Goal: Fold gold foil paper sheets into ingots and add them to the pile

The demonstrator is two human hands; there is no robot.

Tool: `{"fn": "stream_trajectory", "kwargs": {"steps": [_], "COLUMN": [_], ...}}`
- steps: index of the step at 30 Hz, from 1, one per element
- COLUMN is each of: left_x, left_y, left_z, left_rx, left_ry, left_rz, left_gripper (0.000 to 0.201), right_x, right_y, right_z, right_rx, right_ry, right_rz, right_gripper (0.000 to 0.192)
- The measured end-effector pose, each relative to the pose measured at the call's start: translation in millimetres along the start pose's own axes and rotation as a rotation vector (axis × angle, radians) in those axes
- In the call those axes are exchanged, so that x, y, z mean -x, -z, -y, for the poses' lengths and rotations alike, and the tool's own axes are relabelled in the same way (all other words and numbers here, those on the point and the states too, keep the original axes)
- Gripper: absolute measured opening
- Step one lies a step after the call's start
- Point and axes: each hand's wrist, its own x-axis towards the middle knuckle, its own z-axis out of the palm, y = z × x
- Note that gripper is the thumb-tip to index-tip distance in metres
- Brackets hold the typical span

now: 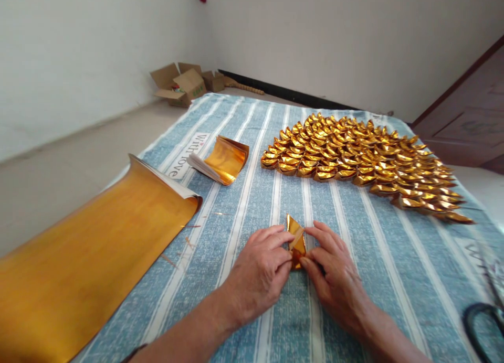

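Note:
A small piece of gold foil paper point(296, 240), partly folded, lies on the striped cloth between my two hands. My left hand point(262, 263) pinches its left edge with thumb and fingers. From the other side, my right hand point(331, 260) grips the right edge, its thumb pressing near the lower end. A pointed corner of the paper sticks up past my fingertips. Beyond my hands sits a curved stack of cut gold foil sheets point(226, 161). To the right, many folded gold foil ingots point(346, 150) stand packed in rows.
A large stack of gold foil sheets point(98, 253) covers the table's left side, with thin foil scraps point(188, 242) beside it. Dark-handled scissors point(484, 321) lie at the right edge. Past the blue striped tablecloth point(244, 116), an open cardboard box point(183, 85) stands on the floor.

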Motion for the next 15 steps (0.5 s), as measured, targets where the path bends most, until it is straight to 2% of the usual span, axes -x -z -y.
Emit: {"fn": "stream_trajectory", "kwargs": {"steps": [6,10,15], "left_x": [-3,-2,-3], "left_y": [0.0,-7.2,-9.9], "left_z": [-3,-1,-2], "left_rx": [0.046,0.046,0.035], "left_ry": [0.047,0.068,0.086], "left_rz": [-0.02,-0.085,-0.115], "left_gripper": [0.015,0.01,0.014], "right_x": [0,1,2], "right_y": [-3,-3,-6], "right_z": [1,2,2], "right_rx": [0.038,0.033,0.045], "right_ry": [-0.007,-0.023,-0.021], "right_rz": [-0.018,-0.013,-0.032], "right_gripper": [0.02,0.018,0.017]}}
